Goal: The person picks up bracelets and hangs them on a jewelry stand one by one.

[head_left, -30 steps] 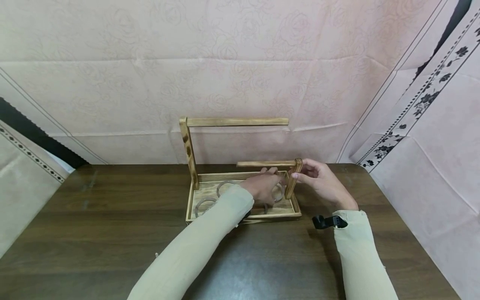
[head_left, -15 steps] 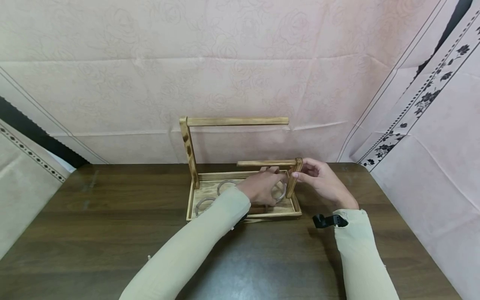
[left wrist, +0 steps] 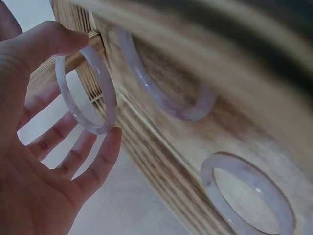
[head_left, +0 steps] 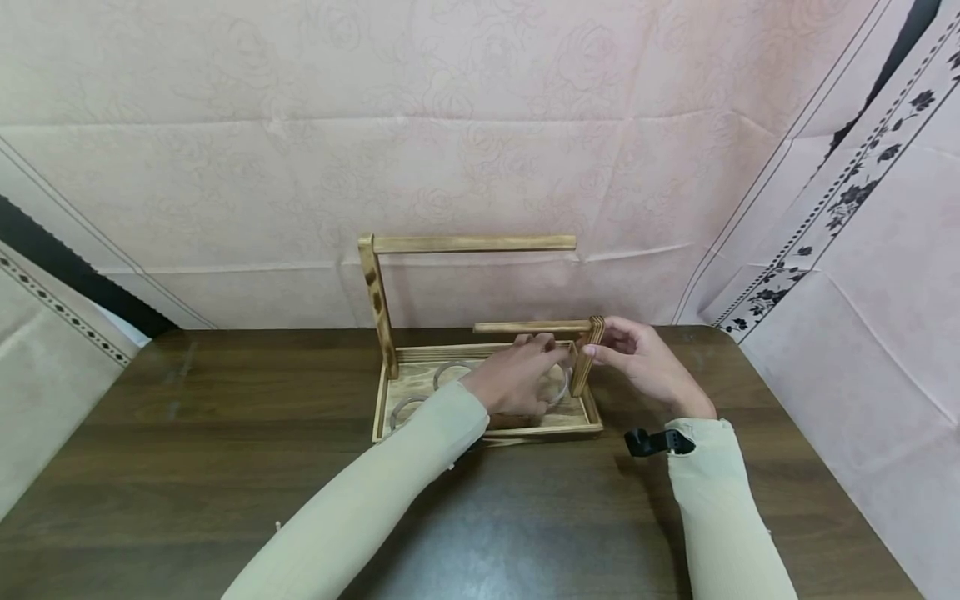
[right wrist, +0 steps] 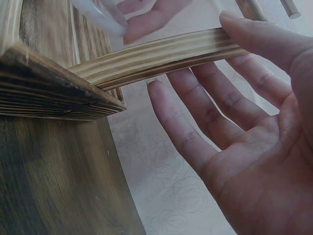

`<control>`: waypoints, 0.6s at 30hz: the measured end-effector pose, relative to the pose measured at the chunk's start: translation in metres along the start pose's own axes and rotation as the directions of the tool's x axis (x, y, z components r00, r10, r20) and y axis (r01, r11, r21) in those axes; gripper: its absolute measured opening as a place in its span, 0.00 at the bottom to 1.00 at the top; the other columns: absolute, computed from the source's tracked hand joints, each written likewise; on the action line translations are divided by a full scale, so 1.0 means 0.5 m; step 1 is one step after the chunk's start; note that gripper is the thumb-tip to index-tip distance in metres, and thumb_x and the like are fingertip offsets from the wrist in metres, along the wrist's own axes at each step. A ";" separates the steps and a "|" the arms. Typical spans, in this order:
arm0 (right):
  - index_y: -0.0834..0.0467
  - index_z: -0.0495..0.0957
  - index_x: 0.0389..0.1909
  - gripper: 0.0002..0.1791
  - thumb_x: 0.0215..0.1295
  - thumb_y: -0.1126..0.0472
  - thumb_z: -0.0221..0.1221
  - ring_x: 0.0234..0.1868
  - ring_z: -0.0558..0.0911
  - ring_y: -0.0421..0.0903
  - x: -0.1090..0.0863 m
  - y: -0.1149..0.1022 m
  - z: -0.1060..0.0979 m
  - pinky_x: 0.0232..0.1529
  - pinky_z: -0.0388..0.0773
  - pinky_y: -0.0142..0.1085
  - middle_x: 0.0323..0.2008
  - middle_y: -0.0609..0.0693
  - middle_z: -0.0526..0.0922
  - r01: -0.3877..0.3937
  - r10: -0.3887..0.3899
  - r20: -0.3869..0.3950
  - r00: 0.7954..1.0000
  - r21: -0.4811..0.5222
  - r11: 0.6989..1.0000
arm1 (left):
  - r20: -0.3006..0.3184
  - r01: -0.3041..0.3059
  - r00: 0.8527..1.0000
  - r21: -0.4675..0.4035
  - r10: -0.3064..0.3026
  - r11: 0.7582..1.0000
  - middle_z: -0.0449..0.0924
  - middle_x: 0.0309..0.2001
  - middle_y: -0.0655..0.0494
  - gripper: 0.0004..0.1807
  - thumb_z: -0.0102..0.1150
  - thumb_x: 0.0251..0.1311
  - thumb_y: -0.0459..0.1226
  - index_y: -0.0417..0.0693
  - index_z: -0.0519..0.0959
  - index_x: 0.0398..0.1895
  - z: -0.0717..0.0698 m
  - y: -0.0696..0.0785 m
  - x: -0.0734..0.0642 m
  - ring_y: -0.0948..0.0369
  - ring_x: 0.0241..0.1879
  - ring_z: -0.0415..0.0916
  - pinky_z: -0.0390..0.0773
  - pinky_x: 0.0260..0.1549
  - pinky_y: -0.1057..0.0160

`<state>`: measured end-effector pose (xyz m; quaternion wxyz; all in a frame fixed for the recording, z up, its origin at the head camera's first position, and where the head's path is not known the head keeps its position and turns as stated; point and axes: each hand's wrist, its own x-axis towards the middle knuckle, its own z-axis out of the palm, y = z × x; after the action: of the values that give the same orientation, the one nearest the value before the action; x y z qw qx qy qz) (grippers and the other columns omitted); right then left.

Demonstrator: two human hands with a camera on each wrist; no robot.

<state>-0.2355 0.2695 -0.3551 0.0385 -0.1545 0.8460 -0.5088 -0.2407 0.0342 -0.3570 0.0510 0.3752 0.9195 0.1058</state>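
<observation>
Here, one wooden tray [head_left: 570, 427] sits at the table's [head_left: 187, 467] far edge, bare tabletop open on its left and front. Posts: one tall post [head_left: 377, 308] at the tray's left end, one short post [head_left: 585, 357] at its right end. Bangles: three counted in the left wrist view. The left hand [left wrist: 34, 161] pinches one bangle [left wrist: 93, 93] beside the short post; two lie flat in the tray. The right hand [head_left: 637, 358] pinches the short post's top.

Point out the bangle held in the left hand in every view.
Head: the bangle is mostly hidden behind the left hand, beside the short post.
Left wrist: upper left, pinched by thumb and finger.
Right wrist: blurred, top edge.
Shared landmark: the short post.
</observation>
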 end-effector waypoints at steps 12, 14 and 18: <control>0.62 0.77 0.53 0.17 0.72 0.55 0.63 0.48 0.86 0.41 -0.001 -0.002 0.001 0.55 0.83 0.40 0.49 0.59 0.82 -0.006 0.006 -0.010 1.000 -0.015 1.000 | -0.079 0.004 0.997 0.038 -0.001 0.999 0.63 0.75 0.48 0.45 0.78 0.49 0.46 0.61 0.68 0.72 0.011 -0.009 -0.027 0.47 0.67 0.68 0.82 0.54 0.53; 0.62 0.77 0.52 0.17 0.72 0.55 0.63 0.47 0.86 0.40 0.000 -0.002 0.001 0.54 0.83 0.38 0.49 0.58 0.82 -0.003 0.003 -0.011 1.000 -0.019 1.000 | -0.108 -0.009 0.994 0.034 0.012 0.999 0.66 0.72 0.50 0.42 0.78 0.49 0.45 0.61 0.70 0.70 0.012 -0.011 -0.033 0.49 0.64 0.69 0.82 0.53 0.54; 0.62 0.77 0.52 0.17 0.72 0.55 0.63 0.48 0.86 0.41 0.000 -0.001 0.002 0.52 0.82 0.32 0.49 0.57 0.82 -0.002 0.001 -0.009 1.000 -0.013 1.000 | -0.172 -0.049 0.983 0.048 0.057 0.998 0.70 0.64 0.54 0.36 0.76 0.49 0.44 0.61 0.73 0.64 0.014 -0.015 -0.044 0.52 0.59 0.70 0.82 0.49 0.56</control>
<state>-0.2354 0.2686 -0.3551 0.0341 -0.1518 0.8497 -0.5038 -0.2287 0.0148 -0.3654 -0.0405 0.3899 0.9122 0.1191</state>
